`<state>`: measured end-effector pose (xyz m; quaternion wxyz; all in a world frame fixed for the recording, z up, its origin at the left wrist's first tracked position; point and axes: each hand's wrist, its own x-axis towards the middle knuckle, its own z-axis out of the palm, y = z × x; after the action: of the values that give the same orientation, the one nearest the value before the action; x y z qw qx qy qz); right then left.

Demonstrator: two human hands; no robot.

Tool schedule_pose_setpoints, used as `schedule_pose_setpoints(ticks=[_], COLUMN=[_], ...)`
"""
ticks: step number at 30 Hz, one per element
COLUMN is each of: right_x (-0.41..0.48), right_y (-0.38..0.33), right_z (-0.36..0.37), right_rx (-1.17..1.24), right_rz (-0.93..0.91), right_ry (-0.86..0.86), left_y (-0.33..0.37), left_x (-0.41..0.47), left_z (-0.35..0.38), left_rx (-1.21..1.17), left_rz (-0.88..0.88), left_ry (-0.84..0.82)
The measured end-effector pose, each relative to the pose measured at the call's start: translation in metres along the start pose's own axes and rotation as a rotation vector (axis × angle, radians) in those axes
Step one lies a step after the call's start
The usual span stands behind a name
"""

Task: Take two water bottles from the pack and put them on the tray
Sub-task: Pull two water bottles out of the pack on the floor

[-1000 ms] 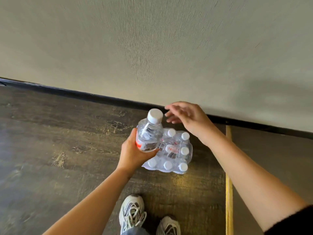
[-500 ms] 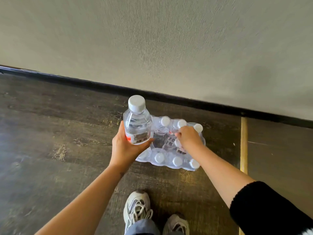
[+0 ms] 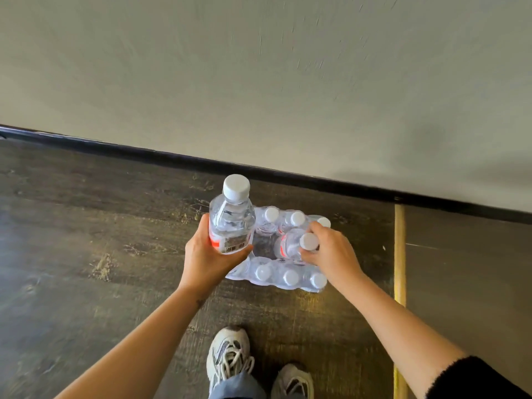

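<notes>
Head view: bottle [image 3: 232,223] per hand.

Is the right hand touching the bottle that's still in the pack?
Touching. The head view shows the right hand with its fingers wrapped around the neck of the second bottle, which is tilted up out of the pack.

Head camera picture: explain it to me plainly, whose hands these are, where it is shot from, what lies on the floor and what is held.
No machine here: a person wears a camera on the head, looking down at their own arms and shoes. On the dark floor by the wall sits a plastic-wrapped pack of water bottles. The left hand holds one bottle upright, clear of the pack. The right hand grips a second bottle by its neck, tilted, low in the pack's middle. No tray is in view.
</notes>
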<state>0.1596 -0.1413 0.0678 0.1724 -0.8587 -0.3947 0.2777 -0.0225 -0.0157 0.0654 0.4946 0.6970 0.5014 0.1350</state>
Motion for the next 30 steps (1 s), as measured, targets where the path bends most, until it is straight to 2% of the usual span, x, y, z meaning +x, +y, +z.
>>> schedule_pose_setpoints(ticks=[4,8,13,17,19,22,27,28,30], right_x=[-0.032,-0.053,-0.049,-0.035,-0.03,-0.026,-0.016,-0.015,-0.017], right_y=[-0.014,-0.019,0.002,0.022,0.03,0.041,0.064,0.069,0.076], right_z=[-0.073,-0.124,-0.113,-0.09,-0.076,-0.058,-0.051,-0.048,-0.035], right_rx=[0.139,0.089,0.109,0.234,0.376,0.583,0.612,0.624,0.657], right_rz=[-0.106,-0.138,-0.115,-0.039,-0.005,0.041,0.057,0.058,0.103], right_ry=[0.174,0.331,0.34,0.484,0.446,0.297,0.34,0.312,0.142], left_y=[0.022,0.05,0.063,0.057,0.055,0.049,0.038,0.035,0.03], left_x=[-0.008,-0.01,-0.006,-0.003,-0.001,0.002,0.008,0.009,0.011], left_z=[-0.004,-0.005,0.007,0.018,0.022,0.027,0.033,0.034,0.036], left_rx=[-0.007,-0.033,-0.022,-0.018,-0.006,0.013,0.031,0.031,0.029], left_rz=[0.034,0.065,0.069,0.074,0.078,0.083,0.087,0.09,0.094], left_ry=[-0.019,-0.053,-0.072,-0.075,-0.072,-0.065,-0.065,-0.063,-0.06])
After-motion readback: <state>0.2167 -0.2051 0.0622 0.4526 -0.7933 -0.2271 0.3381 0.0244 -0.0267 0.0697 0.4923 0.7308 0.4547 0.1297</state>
